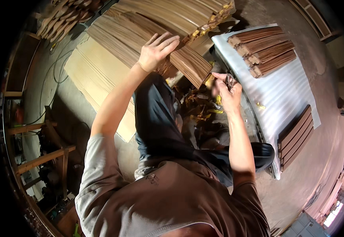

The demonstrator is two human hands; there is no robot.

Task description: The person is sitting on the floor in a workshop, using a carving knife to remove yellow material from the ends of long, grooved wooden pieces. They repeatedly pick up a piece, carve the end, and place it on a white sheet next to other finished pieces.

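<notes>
A brown wooden board (191, 65) with striped grain lies slantwise across other long boards, its near end sticking out in front of my knees. My left hand (156, 51) rests on top of it, fingers stretched out flat and side by side. Close to the board's near corner is my right hand (229, 93), its fingers closed round a small dark metal tool (230, 81) whose kind I cannot make out. Part of that hand is blurred. Below the board's end, yellow and brown scraps (203, 112) are scattered on the floor.
Long grooved boards (172, 15) are stacked at the far side, over a tan cardboard sheet (101, 75). On the right, a low platform with a whitish sheet (266, 91) bears several brown wooden pieces (264, 47) and dark slats (297, 136). A wooden frame (42, 160) stands left.
</notes>
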